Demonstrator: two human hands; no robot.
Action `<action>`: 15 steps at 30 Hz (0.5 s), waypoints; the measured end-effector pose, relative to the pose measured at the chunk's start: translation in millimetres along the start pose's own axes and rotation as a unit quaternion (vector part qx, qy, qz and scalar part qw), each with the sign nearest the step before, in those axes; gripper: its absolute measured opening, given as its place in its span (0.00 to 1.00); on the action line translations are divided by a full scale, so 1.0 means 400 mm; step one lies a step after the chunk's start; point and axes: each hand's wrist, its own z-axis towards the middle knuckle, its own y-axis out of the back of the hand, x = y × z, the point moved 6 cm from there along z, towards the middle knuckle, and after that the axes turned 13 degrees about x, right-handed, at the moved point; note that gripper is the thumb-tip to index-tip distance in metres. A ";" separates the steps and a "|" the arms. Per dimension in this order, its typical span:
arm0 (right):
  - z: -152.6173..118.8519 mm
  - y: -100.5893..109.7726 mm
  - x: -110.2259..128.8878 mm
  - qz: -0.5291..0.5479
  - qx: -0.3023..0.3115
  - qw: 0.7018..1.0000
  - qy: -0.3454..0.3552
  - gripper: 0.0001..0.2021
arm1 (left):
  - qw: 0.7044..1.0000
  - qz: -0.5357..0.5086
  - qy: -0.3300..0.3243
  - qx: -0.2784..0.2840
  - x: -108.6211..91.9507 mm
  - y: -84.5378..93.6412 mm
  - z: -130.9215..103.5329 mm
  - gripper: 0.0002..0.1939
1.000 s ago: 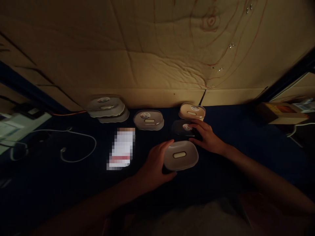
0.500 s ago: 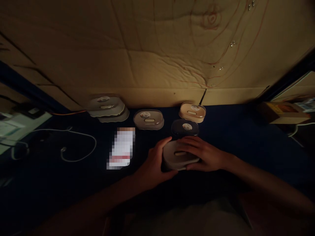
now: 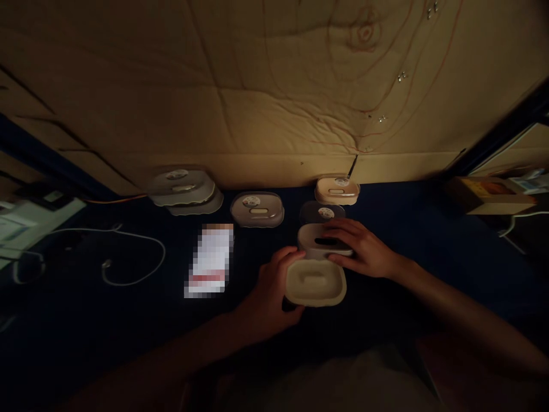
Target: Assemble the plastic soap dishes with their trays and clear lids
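My left hand (image 3: pixel 274 284) grips the left side of a cream oval tray (image 3: pixel 315 283) with a raised bar in its middle. Just beyond the tray, my right hand (image 3: pixel 362 249) holds a grey oval cover (image 3: pixel 315 243) with a dark slot in its top. The cover is apart from the tray's middle, and its near edge meets the tray's far edge. Behind the cover lies a dark clear lid (image 3: pixel 315 212) with a round sticker. A peach oval box (image 3: pixel 337 191) with a similar sticker stands behind that lid.
A grey-pink lidded box (image 3: pixel 257 210) and stacked grey boxes (image 3: pixel 184 187) stand along the cardboard wall (image 3: pixel 257 126). A blurred white item (image 3: pixel 211 257) lies left of my hands. A white cable (image 3: pixel 163 246) is farther left, and an open carton (image 3: pixel 489 194) at right.
The grey cover has come off the cream tray and moved away from me in my right hand, uncovering the tray. My left hand stays at the tray's left side.
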 end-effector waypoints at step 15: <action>0.002 -0.039 0.005 -0.025 0.036 0.999 0.027 0.24 | 0.976 0.175 -0.118 0.054 -0.059 -0.025 -0.017 0.25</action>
